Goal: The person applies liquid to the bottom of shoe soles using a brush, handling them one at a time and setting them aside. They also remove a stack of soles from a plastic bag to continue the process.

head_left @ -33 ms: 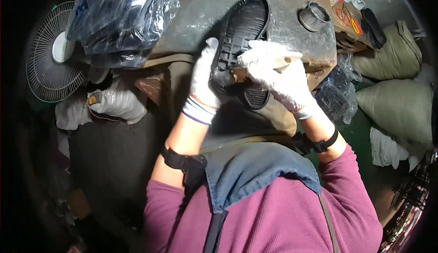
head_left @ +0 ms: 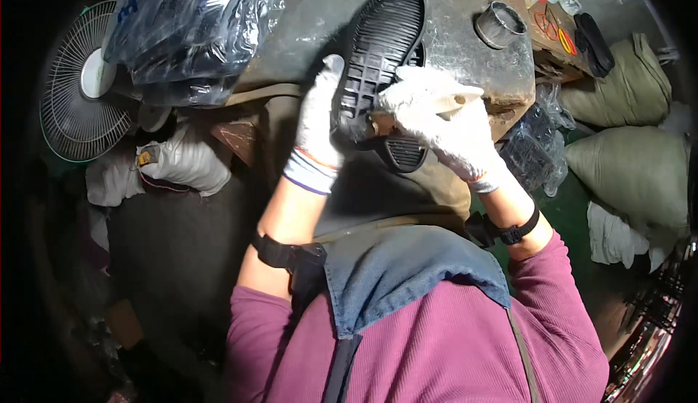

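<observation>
A black shoe sole (head_left: 384,39) with a ridged, blocky tread stands tilted over the edge of the worn work table. My left hand (head_left: 318,116), in a white knit glove, grips its lower left side, thumb pointing up along the edge. Behind it shows part of a second black ribbed sole (head_left: 404,154). My right hand (head_left: 443,116), gloved too, is curled closed against the sole's right side. A small tan patch shows at its fingertips and a pale piece with a dark hole on top of it; what it holds I cannot make out.
The grey table (head_left: 451,10) carries a round metal can (head_left: 500,25) and a heap of clear plastic bags (head_left: 196,25). At left stands a fan (head_left: 91,76) above white sacks (head_left: 185,159). Scissors (head_left: 563,39) lie at far right, above stuffed green sacks (head_left: 632,156).
The sole's upper end has shifted slightly up and left, and its tread faces me a little more. My left hand has moved slightly left with it; my right hand is almost still.
</observation>
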Motion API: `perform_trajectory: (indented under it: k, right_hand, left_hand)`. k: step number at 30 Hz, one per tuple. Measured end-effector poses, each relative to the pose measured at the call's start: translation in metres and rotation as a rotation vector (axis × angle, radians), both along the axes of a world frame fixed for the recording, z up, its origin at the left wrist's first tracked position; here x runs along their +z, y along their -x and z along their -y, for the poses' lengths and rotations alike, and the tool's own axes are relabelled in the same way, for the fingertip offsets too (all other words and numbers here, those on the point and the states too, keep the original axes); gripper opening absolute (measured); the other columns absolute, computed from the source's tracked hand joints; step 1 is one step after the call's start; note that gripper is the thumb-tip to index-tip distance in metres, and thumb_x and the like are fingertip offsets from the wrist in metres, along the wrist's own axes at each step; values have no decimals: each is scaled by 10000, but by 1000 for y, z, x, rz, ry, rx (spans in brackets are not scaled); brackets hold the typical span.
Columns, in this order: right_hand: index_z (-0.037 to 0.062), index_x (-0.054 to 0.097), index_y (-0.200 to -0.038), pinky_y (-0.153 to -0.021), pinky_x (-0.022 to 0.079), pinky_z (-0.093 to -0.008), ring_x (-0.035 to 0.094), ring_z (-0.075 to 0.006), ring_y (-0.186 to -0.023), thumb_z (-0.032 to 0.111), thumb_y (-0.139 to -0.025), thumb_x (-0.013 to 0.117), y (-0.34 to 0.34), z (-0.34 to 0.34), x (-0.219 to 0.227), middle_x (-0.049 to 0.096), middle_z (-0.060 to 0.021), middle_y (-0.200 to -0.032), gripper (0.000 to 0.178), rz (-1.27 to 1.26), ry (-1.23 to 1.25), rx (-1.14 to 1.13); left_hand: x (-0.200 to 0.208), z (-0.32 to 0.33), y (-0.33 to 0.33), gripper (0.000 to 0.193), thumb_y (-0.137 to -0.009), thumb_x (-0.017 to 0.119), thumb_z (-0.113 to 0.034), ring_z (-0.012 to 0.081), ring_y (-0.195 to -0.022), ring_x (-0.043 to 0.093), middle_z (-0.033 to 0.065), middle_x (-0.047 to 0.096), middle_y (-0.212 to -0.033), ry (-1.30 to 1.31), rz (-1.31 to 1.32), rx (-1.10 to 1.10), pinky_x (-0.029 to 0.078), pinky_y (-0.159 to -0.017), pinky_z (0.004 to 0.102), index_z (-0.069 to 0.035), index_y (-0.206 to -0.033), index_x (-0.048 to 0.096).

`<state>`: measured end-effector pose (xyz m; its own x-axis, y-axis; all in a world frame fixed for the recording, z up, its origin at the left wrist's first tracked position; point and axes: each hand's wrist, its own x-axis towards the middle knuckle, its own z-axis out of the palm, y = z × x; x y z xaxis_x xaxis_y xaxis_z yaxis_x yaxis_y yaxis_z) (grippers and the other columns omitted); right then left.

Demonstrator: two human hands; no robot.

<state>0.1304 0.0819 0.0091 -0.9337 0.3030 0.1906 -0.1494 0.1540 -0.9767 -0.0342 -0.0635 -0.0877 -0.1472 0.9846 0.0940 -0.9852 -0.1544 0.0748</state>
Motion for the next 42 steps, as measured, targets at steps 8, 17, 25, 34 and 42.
perform_trajectory:
  k: [8, 17, 25, 34, 42]
  right_hand:
    - [23, 761, -1051, -895, 563, -294, 711, -119, -986, 78, -871, 809, -21, -9, 12, 785, -58, -1059, 194, 50, 94, -111]
    - [21, 764, -1111, -837, 568, -281, 718, -111, -938, 158, -933, 754, -9, -83, 7, 783, -58, -1056, 226, 68, -238, -506]
    - [141, 803, -963, -897, 549, -343, 726, -217, -929, 201, -825, 852, 1, -98, -3, 783, -8, -961, 159, -116, -782, -473]
    - [157, 797, -990, -793, 563, -384, 716, -297, -851, 266, -843, 786, 46, -112, 42, 753, -82, -886, 183, -263, -1152, -388]
    - [143, 799, -938, -758, 584, -349, 733, -275, -786, 271, -868, 802, 49, -90, 10, 764, -69, -849, 146, -144, -567, -493]
  left_hand:
    - [29, 16, -12, 500, -1118, 462, -380, 250, -1202, 669, 150, 660, -1369, 647, -1027, 584, 535, -1065, 407, 13, -1410, 566]
    - [64, 30, -7, 617, -1086, 512, -451, 309, -1006, 746, 211, 692, -1238, 426, -776, 62, 669, -769, 425, 2, -1501, 454]
    - [54, 43, -14, 571, -1112, 401, -454, 449, -1074, 712, 277, 636, -1332, 412, -594, 4, 641, -798, 599, -32, -1492, 456]
    - [50, 46, -26, 773, -1071, 363, -600, 648, -1192, 569, 310, 411, -1569, 359, -32, -78, 489, -866, 831, -26, -1589, 336]
    - [46, 46, -23, 763, -1075, 395, -568, 606, -1166, 605, 298, 363, -1605, 302, 40, 7, 539, -834, 790, -23, -1603, 312]
